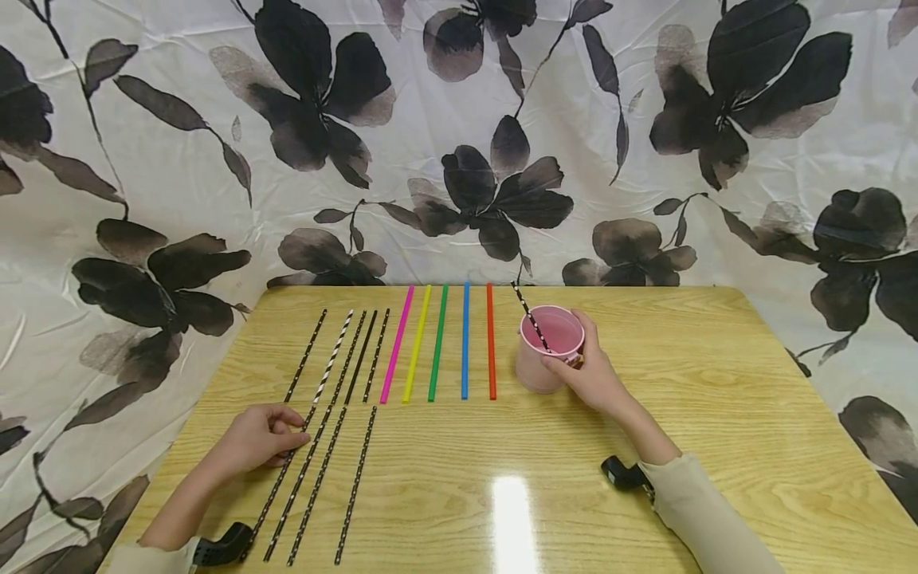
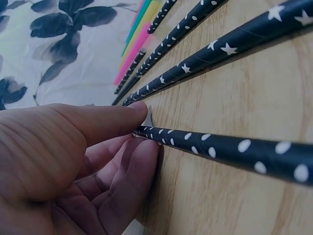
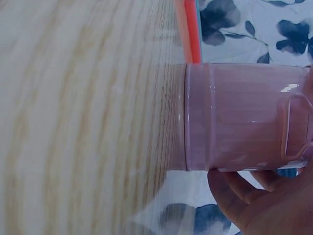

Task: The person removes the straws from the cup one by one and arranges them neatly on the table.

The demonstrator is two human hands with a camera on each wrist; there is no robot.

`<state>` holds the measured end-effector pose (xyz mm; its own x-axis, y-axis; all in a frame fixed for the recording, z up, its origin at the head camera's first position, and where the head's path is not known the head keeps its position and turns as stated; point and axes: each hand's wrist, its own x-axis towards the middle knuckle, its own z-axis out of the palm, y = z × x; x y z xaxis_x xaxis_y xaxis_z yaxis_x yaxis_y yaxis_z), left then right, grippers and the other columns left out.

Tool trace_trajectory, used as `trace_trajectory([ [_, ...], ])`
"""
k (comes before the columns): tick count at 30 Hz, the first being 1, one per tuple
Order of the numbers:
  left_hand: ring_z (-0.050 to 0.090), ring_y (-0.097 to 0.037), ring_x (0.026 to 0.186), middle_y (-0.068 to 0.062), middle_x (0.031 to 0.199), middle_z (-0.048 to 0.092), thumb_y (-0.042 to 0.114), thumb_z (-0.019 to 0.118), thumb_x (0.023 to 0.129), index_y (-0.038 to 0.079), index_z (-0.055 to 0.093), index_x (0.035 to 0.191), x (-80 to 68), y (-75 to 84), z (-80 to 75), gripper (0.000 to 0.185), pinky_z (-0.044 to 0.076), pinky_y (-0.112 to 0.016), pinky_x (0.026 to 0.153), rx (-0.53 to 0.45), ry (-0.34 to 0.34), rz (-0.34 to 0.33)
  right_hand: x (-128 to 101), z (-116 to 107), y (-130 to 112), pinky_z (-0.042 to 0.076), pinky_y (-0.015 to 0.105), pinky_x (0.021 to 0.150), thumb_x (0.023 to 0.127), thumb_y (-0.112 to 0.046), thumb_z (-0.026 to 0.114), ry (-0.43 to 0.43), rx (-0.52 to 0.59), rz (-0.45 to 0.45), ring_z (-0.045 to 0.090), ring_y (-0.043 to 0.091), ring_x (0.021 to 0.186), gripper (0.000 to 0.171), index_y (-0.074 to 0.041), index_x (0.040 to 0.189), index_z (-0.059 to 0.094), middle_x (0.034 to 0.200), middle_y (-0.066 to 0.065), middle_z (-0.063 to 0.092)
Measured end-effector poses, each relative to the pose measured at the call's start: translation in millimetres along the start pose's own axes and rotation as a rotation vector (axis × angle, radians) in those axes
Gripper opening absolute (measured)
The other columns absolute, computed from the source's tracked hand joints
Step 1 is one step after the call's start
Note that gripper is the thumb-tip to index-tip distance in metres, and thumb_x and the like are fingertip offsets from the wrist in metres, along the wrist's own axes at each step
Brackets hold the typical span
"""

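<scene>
Left hand [image 1: 260, 438] pinches a dotted black straw [image 2: 230, 152] on the tabletop [image 1: 717, 414]; right hand [image 1: 591, 375] fingers grip the pink cup [image 1: 548, 351].

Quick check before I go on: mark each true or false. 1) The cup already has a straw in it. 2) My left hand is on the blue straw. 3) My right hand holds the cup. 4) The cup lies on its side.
1) True: a dark dotted straw leans in the cup.
2) False: the left hand pinches a black dotted straw; the blue straw lies untouched.
3) True: the right hand grips it.
4) False: it stands upright on the table.
</scene>
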<state>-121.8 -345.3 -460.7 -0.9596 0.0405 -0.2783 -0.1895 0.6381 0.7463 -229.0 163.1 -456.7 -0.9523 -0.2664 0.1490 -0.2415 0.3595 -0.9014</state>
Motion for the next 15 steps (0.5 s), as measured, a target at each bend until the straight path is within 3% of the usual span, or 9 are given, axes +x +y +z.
trace_trajectory([
  [7,0.061,-0.021,0.062,-0.007,0.073,0.06,0.017,0.075,0.086,-0.008,0.061,0.109,0.0,1.0,0.4,0.037,0.055,-0.033,0.052,0.011,0.008,0.0,-6.2,-4.0,-27.0,0.036,0.056,0.102,0.09,-0.013,0.07,-0.023,0.021,-0.007,0.04,0.043,0.129,0.089,-0.005,0.153,0.008,0.142,0.03,0.037],
  [15,0.062,-0.022,0.062,-0.008,0.074,0.06,0.023,0.076,0.086,-0.007,0.061,0.111,0.4,0.4,-0.5,0.041,0.055,-0.033,0.053,0.018,0.015,-0.018,1.3,-0.6,1.7,0.038,0.053,0.102,0.091,-0.02,0.071,0.0,0.0,-0.02,0.041,0.036,0.13,0.09,-0.014,0.154,0.007,0.143,0.023,0.038],
])
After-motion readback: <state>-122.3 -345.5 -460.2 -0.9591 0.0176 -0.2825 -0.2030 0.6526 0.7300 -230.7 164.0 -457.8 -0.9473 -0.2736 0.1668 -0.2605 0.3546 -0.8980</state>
